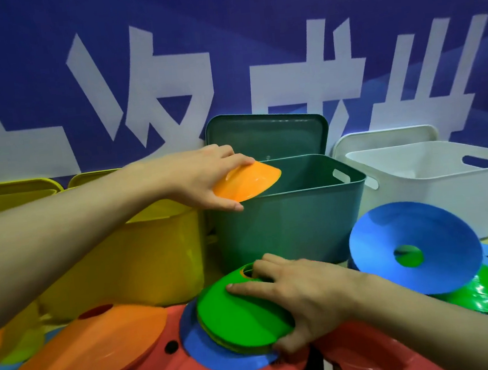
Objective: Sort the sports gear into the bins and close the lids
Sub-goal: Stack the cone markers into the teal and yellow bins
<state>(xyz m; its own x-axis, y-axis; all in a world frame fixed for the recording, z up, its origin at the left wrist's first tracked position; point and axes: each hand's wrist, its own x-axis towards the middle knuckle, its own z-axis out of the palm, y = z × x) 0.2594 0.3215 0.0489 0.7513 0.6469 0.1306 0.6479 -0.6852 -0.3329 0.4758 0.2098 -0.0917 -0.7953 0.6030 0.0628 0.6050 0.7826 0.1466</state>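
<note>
two hands: left grip (203, 179) holds orange cone (247, 183), right grip (301, 295) green cone (240, 310).

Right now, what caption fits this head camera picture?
Left hand holds an orange cone over the green bin; right hand grips a green cone.

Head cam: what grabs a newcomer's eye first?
The left hand holds an orange disc cone over the rim of the open dark green bin at centre. Below, the right hand grips a green disc cone atop a bright pile of cones; a yellow bin stands left, a white bin right.
</note>
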